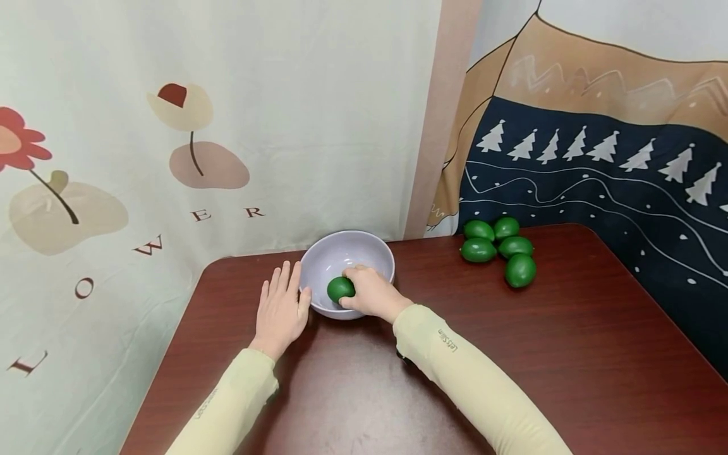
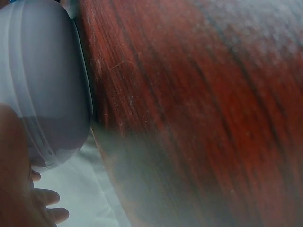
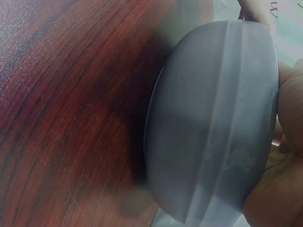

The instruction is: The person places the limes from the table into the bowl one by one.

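Note:
A pale lavender bowl (image 1: 318,265) stands upright near the back edge of the table. My right hand (image 1: 372,292) reaches over its near right rim and grips a green lime (image 1: 340,289) between thumb and fingers, inside the bowl. Against the bowl's left side lies my left hand (image 1: 281,309), its fingers straight and pointing away, thumb at the rim. In the left wrist view the outer wall of the bowl (image 2: 52,75) rises beside the left hand (image 2: 19,184). The right wrist view shows the bowl (image 3: 203,118) from outside, with the right hand (image 3: 279,184) over its rim.
Several green limes (image 1: 516,246) lie grouped on the back right of the dark red-brown wooden table (image 1: 455,303). Behind the table hang a pale printed curtain (image 1: 318,126) and a dark tree-patterned cloth (image 1: 569,183), close to its back edge.

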The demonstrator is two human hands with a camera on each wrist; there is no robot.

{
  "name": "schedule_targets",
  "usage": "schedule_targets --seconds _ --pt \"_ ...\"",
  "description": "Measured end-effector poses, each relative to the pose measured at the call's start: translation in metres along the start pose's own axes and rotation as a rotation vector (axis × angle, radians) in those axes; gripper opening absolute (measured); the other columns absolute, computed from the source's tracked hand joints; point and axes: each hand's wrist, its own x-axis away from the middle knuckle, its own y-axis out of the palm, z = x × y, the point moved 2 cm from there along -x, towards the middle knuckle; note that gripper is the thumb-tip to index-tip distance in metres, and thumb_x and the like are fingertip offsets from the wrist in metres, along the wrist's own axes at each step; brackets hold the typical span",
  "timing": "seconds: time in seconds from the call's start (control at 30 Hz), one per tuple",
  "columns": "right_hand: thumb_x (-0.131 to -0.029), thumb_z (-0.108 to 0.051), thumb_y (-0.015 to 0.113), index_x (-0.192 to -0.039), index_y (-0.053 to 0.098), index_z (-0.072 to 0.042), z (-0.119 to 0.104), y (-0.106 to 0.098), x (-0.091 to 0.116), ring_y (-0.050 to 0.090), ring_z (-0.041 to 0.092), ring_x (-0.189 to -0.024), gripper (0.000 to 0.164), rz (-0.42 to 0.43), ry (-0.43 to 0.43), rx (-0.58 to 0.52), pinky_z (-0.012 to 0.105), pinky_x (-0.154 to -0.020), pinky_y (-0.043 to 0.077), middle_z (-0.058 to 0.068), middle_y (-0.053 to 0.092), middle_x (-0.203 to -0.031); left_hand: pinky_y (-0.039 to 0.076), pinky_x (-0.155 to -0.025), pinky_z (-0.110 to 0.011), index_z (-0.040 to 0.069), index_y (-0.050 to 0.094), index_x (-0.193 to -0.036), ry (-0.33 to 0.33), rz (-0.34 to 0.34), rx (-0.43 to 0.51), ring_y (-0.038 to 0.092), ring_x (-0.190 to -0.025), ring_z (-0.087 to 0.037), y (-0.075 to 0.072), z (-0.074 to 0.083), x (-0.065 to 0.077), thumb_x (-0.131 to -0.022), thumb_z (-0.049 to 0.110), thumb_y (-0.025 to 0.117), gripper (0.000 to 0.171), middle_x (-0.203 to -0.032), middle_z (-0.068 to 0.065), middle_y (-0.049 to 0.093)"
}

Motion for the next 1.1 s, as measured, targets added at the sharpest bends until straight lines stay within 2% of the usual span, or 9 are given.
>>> schedule_targets --seconds 0.17,0.4,0.63,0.9,1.1 --pt "-0.087 -0.025 0.081 -0.115 0.069 -0.003 -0.0009 -0.0005 -0.001 0.059 0.019 -0.084 0.038 -0.022 -0.003 0.012 0.029 -0.074 0.05 0.008 0.069 -0.102 0.016 -0.124 -0.063 0.006 0.027 -0.164 -0.002 -0.004 0.003 0.017 -0.156 -0.042 -0.001 0.001 -0.0004 -0.111 0.035 0.04 0.061 -0.168 -0.024 0.025" --pt "-0.087 -0.025 0.081 -0.113 0.069 -0.004 -0.0011 -0.0005 -0.0023 0.058 0.018 -0.083 0.035 -0.044 0.018 0.022 0.029 -0.072 0.049 0.007 0.068 -0.098 0.016 -0.124 -0.062 0.007 0.026 -0.164 -0.003 -0.006 -0.003 0.018 -0.156 -0.042 -0.0006 0.001 -0.0004 -0.111 0.035 0.04 0.062 -0.168 -0.023 0.025" --pt "-0.087 -0.024 0.08 -0.094 0.066 -0.008 -0.0018 -0.0006 -0.0046 0.053 0.017 -0.075 0.023 -0.062 0.022 0.043 0.028 -0.065 0.044 0.002 0.061 -0.083 0.014 -0.124 -0.062 0.007 0.024 -0.165 -0.011 -0.021 -0.004 0.015 -0.157 -0.041 -0.0006 0.0009 -0.0002 -0.111 0.036 0.039 0.062 -0.17 -0.022 0.02" --pt "-0.089 -0.021 0.079 -0.093 0.066 -0.009 -0.0033 0.0005 -0.0054 0.052 0.017 -0.074 0.018 -0.069 0.046 0.049 0.027 -0.064 0.042 0.0 0.057 -0.08 0.014 -0.125 -0.061 0.008 0.025 -0.165 -0.012 -0.016 -0.003 0.015 -0.157 -0.041 -0.001 0.0013 0.0004 -0.111 0.036 0.04 0.062 -0.169 -0.022 0.023" --pt "-0.09 -0.02 0.078 -0.097 0.067 -0.008 -0.0059 -0.0008 -0.0036 0.052 0.017 -0.077 0.018 -0.076 0.058 0.06 0.029 -0.067 0.044 0.002 0.058 -0.084 0.012 -0.125 -0.061 0.007 0.024 -0.165 -0.011 -0.017 -0.003 0.014 -0.158 -0.041 -0.0005 0.0009 0.0009 -0.111 0.036 0.039 0.062 -0.169 -0.023 0.023"
